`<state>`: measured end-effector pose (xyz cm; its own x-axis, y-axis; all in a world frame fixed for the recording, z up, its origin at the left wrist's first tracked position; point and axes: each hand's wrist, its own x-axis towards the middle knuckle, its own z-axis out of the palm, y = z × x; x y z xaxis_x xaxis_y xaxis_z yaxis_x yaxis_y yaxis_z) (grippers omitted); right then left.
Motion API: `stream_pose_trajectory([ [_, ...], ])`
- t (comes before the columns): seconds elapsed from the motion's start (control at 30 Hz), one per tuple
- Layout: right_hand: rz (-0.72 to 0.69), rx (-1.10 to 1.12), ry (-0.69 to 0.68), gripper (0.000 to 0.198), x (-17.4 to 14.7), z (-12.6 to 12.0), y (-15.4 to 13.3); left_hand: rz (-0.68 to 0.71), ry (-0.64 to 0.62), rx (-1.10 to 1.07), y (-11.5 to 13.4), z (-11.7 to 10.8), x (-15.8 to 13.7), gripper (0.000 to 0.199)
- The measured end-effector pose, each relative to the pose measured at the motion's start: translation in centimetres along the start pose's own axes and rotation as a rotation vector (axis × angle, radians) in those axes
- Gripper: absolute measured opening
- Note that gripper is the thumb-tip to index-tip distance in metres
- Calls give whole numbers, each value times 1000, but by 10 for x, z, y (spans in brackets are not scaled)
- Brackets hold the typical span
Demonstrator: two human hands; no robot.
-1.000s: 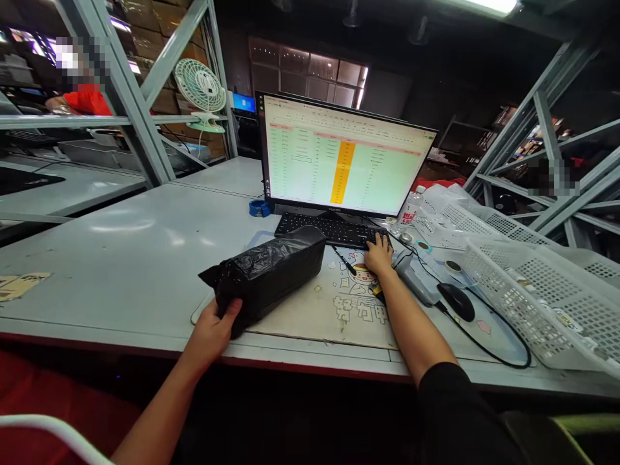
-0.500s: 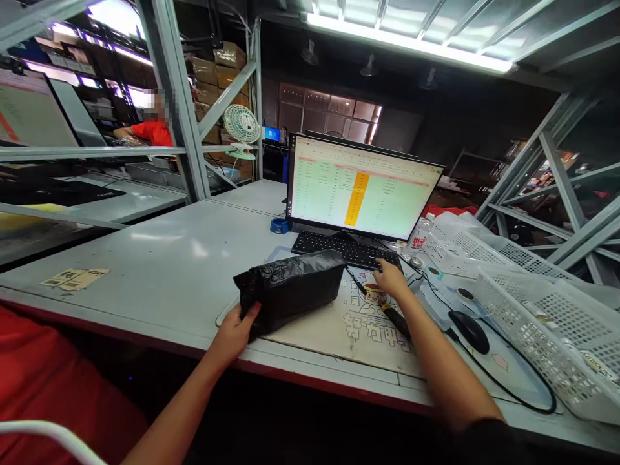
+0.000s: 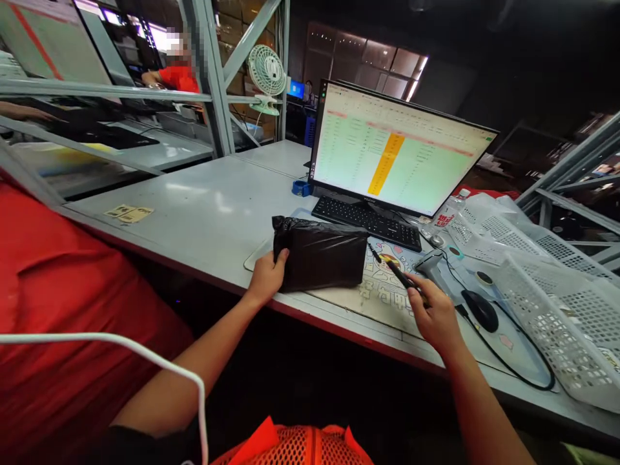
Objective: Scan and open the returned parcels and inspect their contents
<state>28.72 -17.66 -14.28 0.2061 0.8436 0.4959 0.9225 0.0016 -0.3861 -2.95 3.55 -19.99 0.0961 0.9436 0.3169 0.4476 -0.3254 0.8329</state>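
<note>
My left hand point(image 3: 267, 276) grips the left end of a black plastic-wrapped package point(image 3: 322, 258), thumb on its near face. The package is box-shaped and stands on a printed desk mat point(image 3: 339, 298) at the table's front edge. To its right, my right hand point(image 3: 433, 310) is closed around a slim black-handled tool point(image 3: 400, 274); its tip points up and left, and its exact kind is unclear. A thin black pen-like stick point(image 3: 374, 252) lies near that tip. Behind the package is a black keyboard point(image 3: 365, 223), below a monitor point(image 3: 397, 152) showing a spreadsheet.
A grey scanner-like device point(image 3: 433, 268), a black mouse point(image 3: 479, 310) and its looping cable are right of my right hand. White perforated baskets point(image 3: 557, 323) line the right side. A blue tape roll point(image 3: 301, 188) sits left of the keyboard. A person in red point(image 3: 181, 77) is beyond the rack.
My right hand has left the keyboard and taken hold of the black-handled tool on the mat. My left hand keeps the package, now turned more squarely toward me. The view has tilted down.
</note>
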Motion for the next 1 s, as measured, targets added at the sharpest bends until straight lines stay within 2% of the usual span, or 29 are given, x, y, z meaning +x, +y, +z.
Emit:
stream_pose_trajectory([
  [0.1, -247, 206, -69, 40, 27, 7, -69, 9, 11, 64, 10, 3, -4, 45],
  [0.17, -317, 250, -115, 40, 42, 19, -102, 29, -6, 112, 15, 1, -6, 44],
  [0.27, -305, 239, -151, 41, 51, 34, -111, 13, -36, 180, 15, -8, -6, 45],
  [0.33, -260, 206, -165, 41, 45, 34, -90, -26, -45, 205, 10, -17, -5, 46],
  [0.43, -152, 108, -169, 42, 24, 22, -34, -80, -62, 220, -2, -25, 1, 48],
  [0.5, -60, 17, -147, 42, 7, 11, 6, -103, -108, 223, -8, -26, 4, 48],
  [0.6, 60, -125, -63, 47, -15, 1, 54, -110, -192, 224, -5, -20, 5, 36],
  [0.67, 121, -238, -23, 50, -25, 2, 75, -18, -111, 267, 4, -17, 3, 43],
  [0.73, 167, -358, -52, 50, -30, 7, 88, 206, 7, 322, 17, -14, 3, 53],
  [0.77, 179, -399, -81, 50, -30, 10, 91, 352, 2, 328, 24, -13, 5, 50],
  [0.8, 182, -422, -103, 49, -27, 13, 92, 497, -64, 315, 31, -10, 8, 46],
  [0.83, 173, -425, -104, 49, -22, 15, 91, 620, -181, 289, 38, -7, 12, 43],
  [0.9, 126, -362, -29, 47, -4, 19, 78, 784, -424, 241, 48, 2, 20, 39],
  [0.93, 83, -296, 23, 45, 8, 21, 67, 829, -496, 230, 51, 7, 23, 36],
  [1.0, -27, -125, 82, 43, 36, 29, 37, 881, -522, 217, 55, 17, 25, 27],
])
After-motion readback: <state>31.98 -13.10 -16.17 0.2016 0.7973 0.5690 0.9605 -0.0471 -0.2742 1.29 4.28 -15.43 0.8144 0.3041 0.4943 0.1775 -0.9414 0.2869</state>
